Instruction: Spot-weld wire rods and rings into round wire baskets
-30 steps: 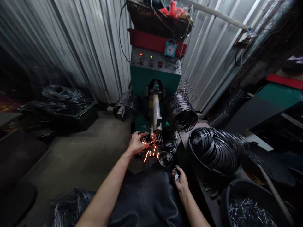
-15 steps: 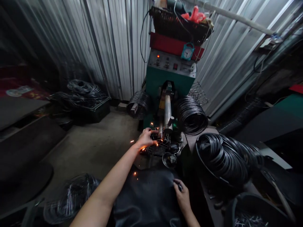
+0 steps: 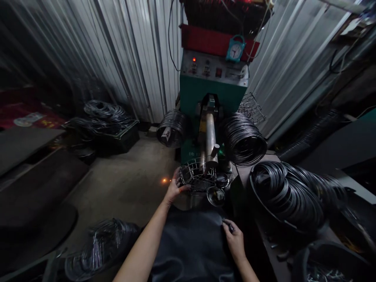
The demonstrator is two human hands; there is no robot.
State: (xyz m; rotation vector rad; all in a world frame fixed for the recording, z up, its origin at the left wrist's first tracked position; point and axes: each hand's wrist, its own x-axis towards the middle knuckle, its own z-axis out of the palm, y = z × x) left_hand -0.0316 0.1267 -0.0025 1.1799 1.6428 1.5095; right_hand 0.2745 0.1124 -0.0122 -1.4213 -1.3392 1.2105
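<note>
My left hand (image 3: pixel 175 188) grips the left side of a round wire basket (image 3: pixel 195 178), its thumb and fingers around the rim. The basket sits at the metal electrode arm (image 3: pixel 210 135) of a green spot welding machine (image 3: pixel 214 88), and the arm's tip reaches over it. My right hand (image 3: pixel 235 237) rests low over a black apron (image 3: pixel 194 239), with fingers closed around a small dark item too small to name. Just right of the basket is a small round dish (image 3: pixel 216 196).
Wire ring coils (image 3: pixel 173 127) hang left of the machine, with another wire coil (image 3: pixel 245 139) on its right. A large tub of wire rings (image 3: pixel 290 196) stands to the right, near a bucket of short metal pieces (image 3: pixel 326 270). A blue clock (image 3: pixel 235 50) hangs on the control panel.
The sparks around the electrode have died down to one glow at the left. My left hand and the basket have shifted, showing more of the basket. The right hand stays closed over the apron.
</note>
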